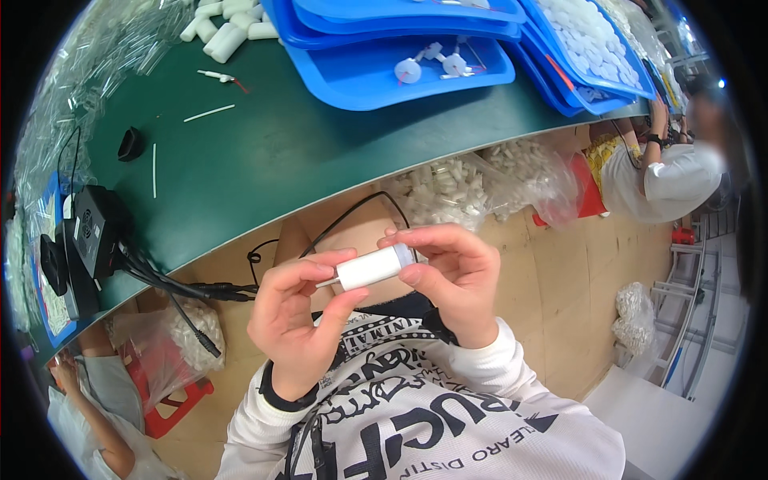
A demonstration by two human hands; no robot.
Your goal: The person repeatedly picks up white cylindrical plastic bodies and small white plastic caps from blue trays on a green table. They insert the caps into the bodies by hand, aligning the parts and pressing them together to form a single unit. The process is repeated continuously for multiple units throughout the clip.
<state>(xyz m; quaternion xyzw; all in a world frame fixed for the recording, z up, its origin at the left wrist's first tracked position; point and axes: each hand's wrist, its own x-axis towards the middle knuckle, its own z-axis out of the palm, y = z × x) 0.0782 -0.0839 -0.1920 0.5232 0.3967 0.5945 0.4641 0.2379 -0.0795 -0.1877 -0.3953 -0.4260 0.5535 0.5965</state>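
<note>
I have both forearms (520, 376) reaching in from the lower edge, hands facing each other before the torso (408, 400). My left hand (296, 312) is pinching, forefinger (332, 257) above and thumb (340, 310) below; my right hand (460, 280) mirrors it, forefinger stretched leftward above the thumb. The other fingers (282, 278) seem loosely curled, though I cannot make out every one.

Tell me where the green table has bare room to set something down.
The widest bare patch of green table lies between the thin white sticks, the blue trays and the near edge. Left is crowded with clear tubes and a black device; the far side, with white cylinders and those trays.
</note>
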